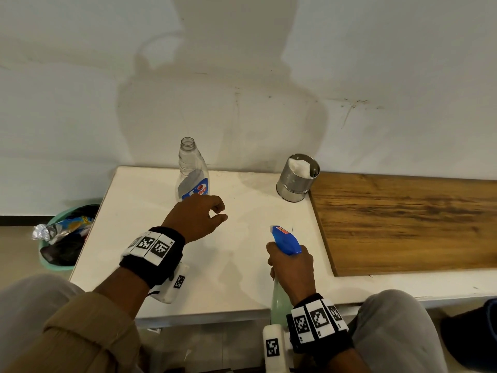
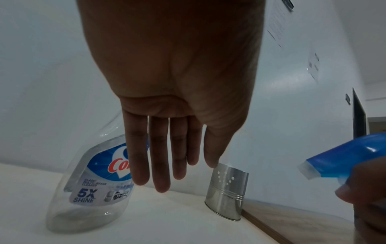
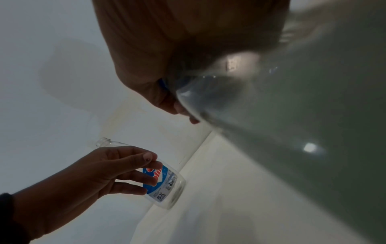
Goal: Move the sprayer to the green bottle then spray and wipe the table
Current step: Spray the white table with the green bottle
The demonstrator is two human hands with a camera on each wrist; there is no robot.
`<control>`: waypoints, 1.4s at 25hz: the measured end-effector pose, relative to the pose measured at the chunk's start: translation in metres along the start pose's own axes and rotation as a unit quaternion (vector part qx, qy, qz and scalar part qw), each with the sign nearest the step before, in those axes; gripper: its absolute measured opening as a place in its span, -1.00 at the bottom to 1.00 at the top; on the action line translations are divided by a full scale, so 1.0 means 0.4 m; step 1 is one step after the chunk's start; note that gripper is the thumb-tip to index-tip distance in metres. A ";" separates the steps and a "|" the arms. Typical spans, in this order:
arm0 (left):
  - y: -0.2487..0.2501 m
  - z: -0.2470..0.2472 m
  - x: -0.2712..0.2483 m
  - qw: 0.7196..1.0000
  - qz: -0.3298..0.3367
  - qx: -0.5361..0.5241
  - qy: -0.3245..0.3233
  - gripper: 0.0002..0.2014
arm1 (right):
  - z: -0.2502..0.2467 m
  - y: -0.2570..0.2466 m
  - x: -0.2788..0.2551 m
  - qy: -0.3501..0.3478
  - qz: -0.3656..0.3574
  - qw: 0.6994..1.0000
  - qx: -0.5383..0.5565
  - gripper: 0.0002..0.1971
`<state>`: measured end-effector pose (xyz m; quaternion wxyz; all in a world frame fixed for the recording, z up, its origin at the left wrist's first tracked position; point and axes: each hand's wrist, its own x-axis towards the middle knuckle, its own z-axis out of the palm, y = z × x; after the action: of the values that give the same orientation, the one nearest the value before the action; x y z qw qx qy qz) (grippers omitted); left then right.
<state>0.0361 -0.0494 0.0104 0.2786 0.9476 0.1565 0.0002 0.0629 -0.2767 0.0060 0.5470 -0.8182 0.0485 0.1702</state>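
Observation:
My right hand (image 1: 291, 267) grips the neck of a pale green bottle (image 1: 279, 302) at the table's near edge. A blue sprayer (image 1: 286, 239) sits on top of the bottle, nozzle pointing away over the white table (image 1: 150, 211). In the right wrist view the green bottle (image 3: 292, 132) fills the right side. My left hand (image 1: 215, 211) hovers over the table with relaxed fingers, holding nothing. It is just in front of a clear, uncapped bottle with a blue label (image 1: 192, 173), which stands upright near the wall. The left wrist view shows the left hand's fingers (image 2: 158, 165) straight, with the clear bottle (image 2: 89, 189) behind them.
A steel cup (image 1: 297, 179) holding a white cloth (image 1: 300, 165) stands at the back, beside a wooden board (image 1: 403, 224) on the table's right part. A green bin (image 1: 64, 238) with rubbish sits on the floor to the left. A white wall backs the table.

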 end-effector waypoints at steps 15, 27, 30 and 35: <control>-0.007 0.007 0.007 1.000 -0.002 0.002 0.003 -0.70 | 0.001 0.009 0.006 -0.024 0.003 0.998 -0.049 -0.77; 0.001 0.006 0.001 1.000 0.002 -0.014 -0.008 -0.71 | 0.005 0.022 0.009 -0.001 0.010 0.999 -0.045 -0.73; 0.003 0.008 0.001 1.000 0.001 -0.012 -0.011 -0.71 | 0.009 0.024 0.010 0.022 0.015 0.999 -0.039 -0.76; 0.003 0.009 0.002 1.000 -0.001 -0.008 -0.014 -0.71 | 0.006 0.032 0.012 0.004 0.011 0.998 -0.069 -0.70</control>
<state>0.0376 -0.0518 0.0080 0.2883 0.9450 0.1539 -0.0126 0.0635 -0.2792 -0.0078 0.4867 -0.8543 0.0480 0.1759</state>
